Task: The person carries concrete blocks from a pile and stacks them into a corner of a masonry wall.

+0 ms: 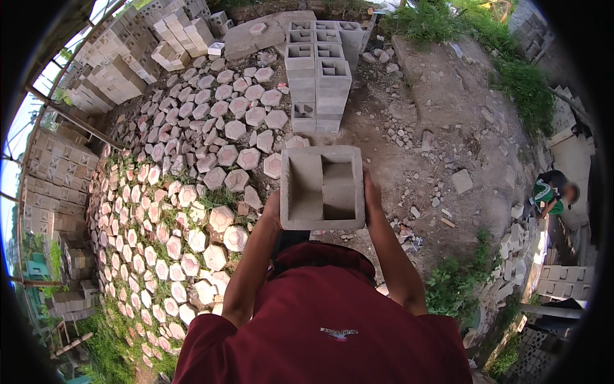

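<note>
Head view: bare earth ground (377,157) with rubble to the right, and hexagonal pavers (236,130) spread loosely across the left.
Block stack: the grey stack of hollow blocks (334,84) stands on the far side, ahead of me, apart from what I hold.
Held block: one grey hollow block (323,187) is between my hands in front of me, its stepped opening facing up; it seems clear of the ground.
Left grip: my left grip (273,210) is closed against the block's left side, toward the near corner.
Right grip: my right grip (372,192) presses the right side, spread along the wall; how far the fingers curl beneath, I cannot tell.
Step in hand: holding the block up two-handed, I judge.
Next move: to my mind it calls for even pressure from both sides, the block level and the footing watched.
</note>
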{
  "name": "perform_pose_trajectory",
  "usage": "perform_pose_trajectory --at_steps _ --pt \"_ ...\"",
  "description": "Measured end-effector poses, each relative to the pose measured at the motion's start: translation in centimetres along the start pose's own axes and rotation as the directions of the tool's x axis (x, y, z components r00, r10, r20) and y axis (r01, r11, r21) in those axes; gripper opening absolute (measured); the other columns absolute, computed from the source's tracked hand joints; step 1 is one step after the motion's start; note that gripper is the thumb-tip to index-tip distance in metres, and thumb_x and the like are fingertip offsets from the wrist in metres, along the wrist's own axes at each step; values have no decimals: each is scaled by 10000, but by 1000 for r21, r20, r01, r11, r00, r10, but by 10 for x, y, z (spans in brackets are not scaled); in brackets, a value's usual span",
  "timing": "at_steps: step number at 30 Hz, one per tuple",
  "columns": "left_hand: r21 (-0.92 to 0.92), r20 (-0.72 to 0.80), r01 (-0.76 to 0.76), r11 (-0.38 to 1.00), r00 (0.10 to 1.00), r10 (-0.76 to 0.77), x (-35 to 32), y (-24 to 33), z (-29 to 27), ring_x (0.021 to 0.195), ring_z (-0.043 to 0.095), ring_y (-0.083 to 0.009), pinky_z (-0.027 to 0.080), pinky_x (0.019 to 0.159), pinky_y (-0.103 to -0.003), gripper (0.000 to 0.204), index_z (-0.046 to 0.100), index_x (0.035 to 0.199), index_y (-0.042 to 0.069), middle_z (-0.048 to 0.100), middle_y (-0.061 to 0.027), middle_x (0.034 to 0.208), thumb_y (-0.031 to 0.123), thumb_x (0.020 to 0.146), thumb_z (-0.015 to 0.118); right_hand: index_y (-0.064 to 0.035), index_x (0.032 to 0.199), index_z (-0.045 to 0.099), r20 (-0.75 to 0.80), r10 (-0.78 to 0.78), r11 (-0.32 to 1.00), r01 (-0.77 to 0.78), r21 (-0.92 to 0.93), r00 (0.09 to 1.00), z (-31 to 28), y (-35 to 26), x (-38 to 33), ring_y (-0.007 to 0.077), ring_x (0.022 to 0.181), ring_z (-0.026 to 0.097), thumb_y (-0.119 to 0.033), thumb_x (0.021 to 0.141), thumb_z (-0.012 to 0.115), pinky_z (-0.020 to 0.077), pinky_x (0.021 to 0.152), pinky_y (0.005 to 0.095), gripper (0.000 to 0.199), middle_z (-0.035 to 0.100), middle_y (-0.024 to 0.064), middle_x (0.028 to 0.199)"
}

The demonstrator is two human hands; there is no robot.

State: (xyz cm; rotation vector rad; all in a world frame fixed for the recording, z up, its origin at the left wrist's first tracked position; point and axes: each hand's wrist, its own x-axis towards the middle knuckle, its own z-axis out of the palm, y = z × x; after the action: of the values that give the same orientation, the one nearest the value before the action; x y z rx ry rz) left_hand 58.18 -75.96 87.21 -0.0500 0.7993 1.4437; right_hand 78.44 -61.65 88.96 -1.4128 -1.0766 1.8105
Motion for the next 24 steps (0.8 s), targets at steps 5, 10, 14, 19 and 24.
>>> perform_pose_trajectory --at_steps 5,10,14,19,24 --pt "-7 59 158 987 986 -158 73 26 11 1008 629 -345 530 879 -463 459 493 1267 -51 590 -235 1176 268 981 327 9 848 697 -153 -32 999 33 4 988 -2 -16 51 114 613 546 -522 907 550 454 577 282 553 616 39 722" --pt "30 27 196 980 980 -197 157 86 1 1010 628 -348 530 880 -464 503 482 1286 -41 592 -229 1179 330 987 321 18 786 688 -158 -211 976 198 -94 964 38 -44 132 94 611 523 -511 914 555 422 564 267 561 590 14 667" --pt "-30 5 121 992 993 -121 211 146 -17 1005 629 -339 529 878 -474 469 493 1267 -47 598 -222 1162 295 979 352 40 894 694 -124 -193 973 174 -148 973 83 -70 194 133 768 567 -557 918 510 451 725 299 625 648 64 806" --pt "73 -45 108 992 993 -105 243 221 0 999 634 -325 537 874 -441 479 484 1273 -54 597 -218 1166 304 978 366 76 1062 646 -67 -88 988 79 -131 994 134 -91 250 185 955 584 -620 916 440 432 870 310 740 659 126 985" --pt "215 -160 -34 976 985 70 273 284 -3 933 659 -274 571 792 -389 422 491 1251 -69 624 -175 1117 244 981 410 106 1206 550 16 -2 998 1 59 1000 187 -105 309 210 1084 548 -662 905 403 394 953 305 838 603 170 1162"
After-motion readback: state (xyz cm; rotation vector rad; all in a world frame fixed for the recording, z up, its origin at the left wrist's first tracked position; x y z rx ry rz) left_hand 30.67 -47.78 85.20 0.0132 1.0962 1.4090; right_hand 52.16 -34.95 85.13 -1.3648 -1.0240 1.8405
